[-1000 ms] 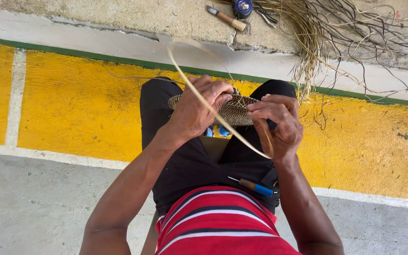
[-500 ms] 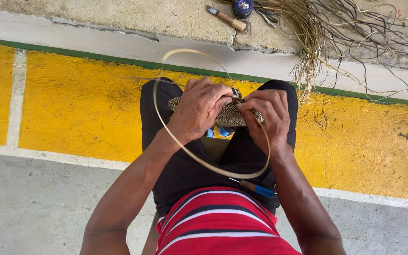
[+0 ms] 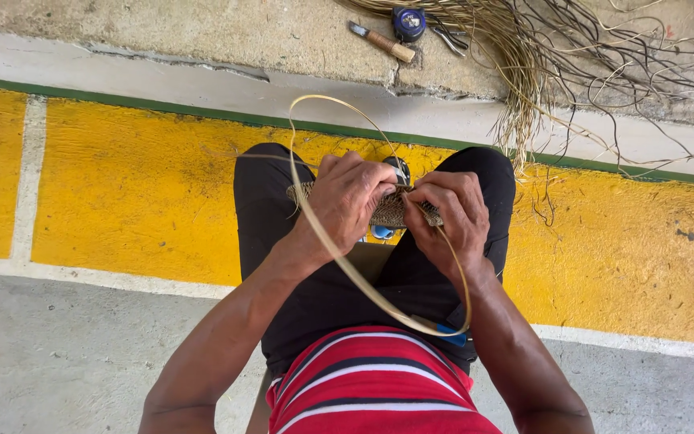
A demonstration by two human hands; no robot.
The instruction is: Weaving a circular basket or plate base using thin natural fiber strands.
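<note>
Fingers of the left hand and right hand pinch shut on the woven piece lying crosswise between them over the knees, the cane strip looping back beneath both wrists.

Your shirt is striped red, white and dark; your trousers are black. The weave is tan-brown in a tight basket pattern, the strip pale yellow. Beneath you the floor is bright yellow with white lines and a green edge, then grey concrete. The straw is pale and dark-stranded.
</note>
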